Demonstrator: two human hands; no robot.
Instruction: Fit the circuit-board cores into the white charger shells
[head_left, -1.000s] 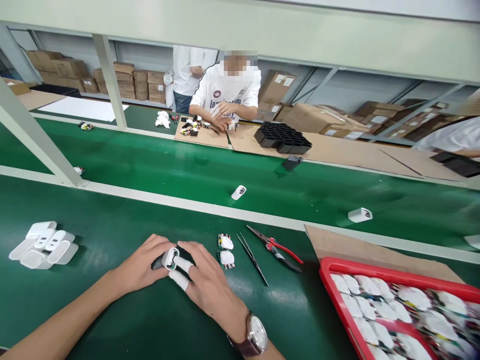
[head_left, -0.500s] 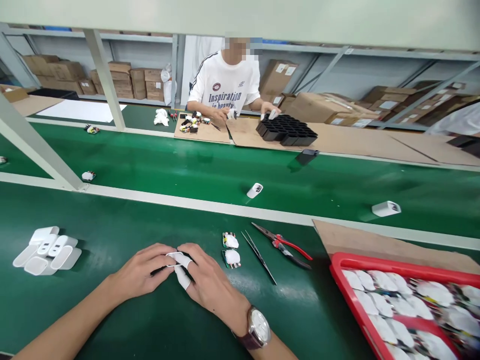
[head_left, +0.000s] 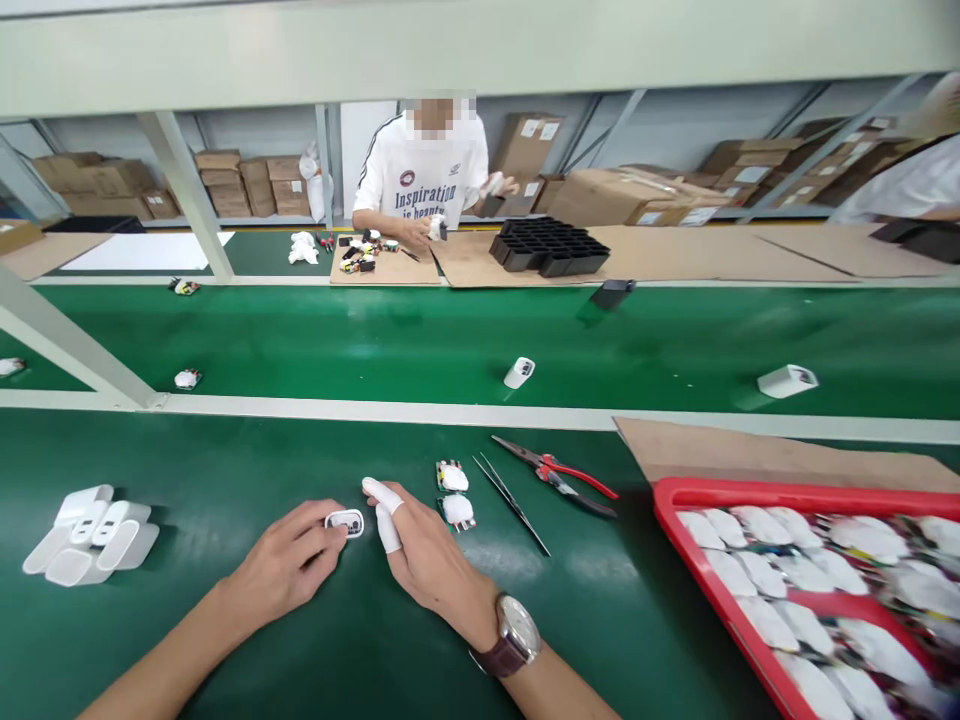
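Observation:
My left hand [head_left: 289, 565] rests on the green bench and is closed on a small white charger part [head_left: 345, 522], its port face turned toward me. My right hand [head_left: 420, 555] lies just right of it, fingers loosely spread, with white finger cots on two fingers; it holds nothing and no longer touches the part. A wristwatch [head_left: 517, 635] sits on my right wrist. Two small circuit boards with white caps [head_left: 454, 493] lie right of my right hand.
Tweezers [head_left: 510, 503] and red-handled pliers [head_left: 559, 476] lie beyond the boards. A red tray [head_left: 667, 500] of white parts stands right. White charger shells [head_left: 90, 520] are piled left. White chargers [head_left: 519, 372] ride the belt. A person across works by black trays [head_left: 547, 247].
My hands have come apart: the right hand let go of the white part and drew back to the right, while the left hand keeps hold of it. The view shifted slightly.

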